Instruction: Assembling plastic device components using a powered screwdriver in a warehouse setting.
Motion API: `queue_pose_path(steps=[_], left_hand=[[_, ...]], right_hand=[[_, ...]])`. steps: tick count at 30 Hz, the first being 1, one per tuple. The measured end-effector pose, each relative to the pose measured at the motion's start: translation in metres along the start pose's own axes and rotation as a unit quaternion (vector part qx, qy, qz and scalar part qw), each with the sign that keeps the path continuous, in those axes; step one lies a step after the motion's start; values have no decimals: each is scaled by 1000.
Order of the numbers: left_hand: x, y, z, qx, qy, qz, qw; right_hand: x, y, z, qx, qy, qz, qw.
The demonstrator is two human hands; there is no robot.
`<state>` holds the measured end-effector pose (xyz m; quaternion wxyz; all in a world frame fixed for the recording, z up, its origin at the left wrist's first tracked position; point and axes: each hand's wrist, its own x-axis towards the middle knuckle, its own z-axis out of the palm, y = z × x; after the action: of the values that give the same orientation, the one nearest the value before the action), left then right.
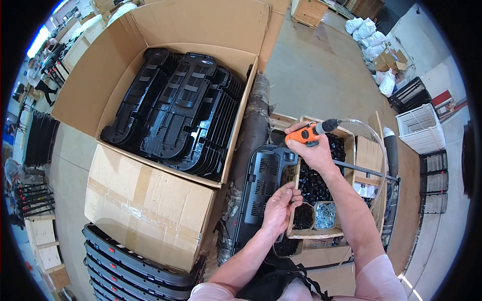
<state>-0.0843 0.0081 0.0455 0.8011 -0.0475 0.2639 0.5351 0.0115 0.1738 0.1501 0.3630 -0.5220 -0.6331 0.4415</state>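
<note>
My right hand (317,151) is wrapped round an orange and black power screwdriver (303,134), and a clear hose (377,145) curves away from its dark rear end. The tool's tip is hidden from view. Below it, my left hand (279,206) has its thumb and fingers pinched together; whatever they hold is too small or hidden to tell. That hand is beside a long black plastic panel (261,183) with slotted vents, near the rim of a wooden parts box (295,220). Inside the box are many small black parts (314,186), dark screws (303,215) and silvery screws (325,214).
To the left, a large open carton (95,93) holds nested black plastic panels (175,110). A closed carton (145,200) sits in front of it, above stacked dark panels (125,271). A worn wrapped roll (257,110) separates the carton from the work area. White crates (420,128) stand far right.
</note>
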Motion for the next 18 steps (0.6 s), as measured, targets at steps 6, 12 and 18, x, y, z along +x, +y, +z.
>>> queue_pose_path(steps=[6, 12, 18], left_hand=[[7, 17, 2, -17, 50, 16, 998], [9, 34, 9, -81, 100, 31, 991], [24, 52, 1, -190, 109, 42, 975]], right_hand=[[-1, 3, 2, 9, 7, 12, 1000], [-13, -7, 8, -39, 17, 14, 999], [-50, -52, 4, 91, -32, -8, 995]])
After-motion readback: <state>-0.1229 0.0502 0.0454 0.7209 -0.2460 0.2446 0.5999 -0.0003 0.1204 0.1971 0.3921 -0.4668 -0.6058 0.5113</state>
